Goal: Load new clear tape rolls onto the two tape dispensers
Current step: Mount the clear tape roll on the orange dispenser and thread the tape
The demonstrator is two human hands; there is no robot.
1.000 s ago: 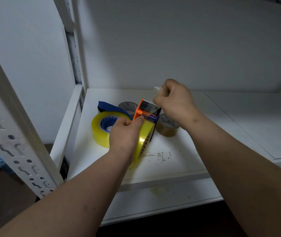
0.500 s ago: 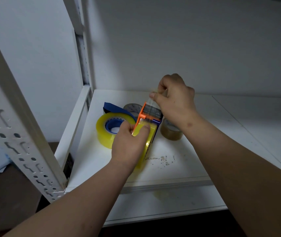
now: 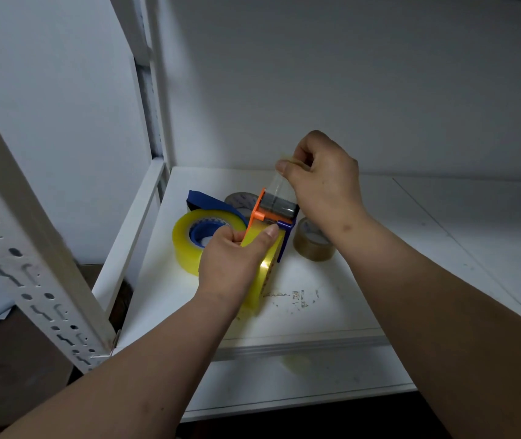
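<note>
My left hand (image 3: 234, 261) grips an orange and blue tape dispenser (image 3: 272, 213) with a yellowish clear tape roll (image 3: 265, 270) mounted on it, standing upright on the white shelf (image 3: 332, 312). My right hand (image 3: 322, 179) pinches the free end of the clear tape (image 3: 279, 182), pulled up above the dispenser's grey roller. To the left lies a second clear roll (image 3: 186, 245) on a blue dispenser (image 3: 208, 201), partly hidden by my left hand.
A brown tape roll (image 3: 313, 245) lies flat right of the dispenser, and a grey roll (image 3: 241, 199) sits behind it. A perforated white upright (image 3: 28, 258) rises at the left. Scraps of residue (image 3: 294, 296) mark the shelf surface.
My right hand has lifted the tape end higher above the dispenser's roller. My left hand keeps its grip on the dispenser, and the view has shifted slightly.
</note>
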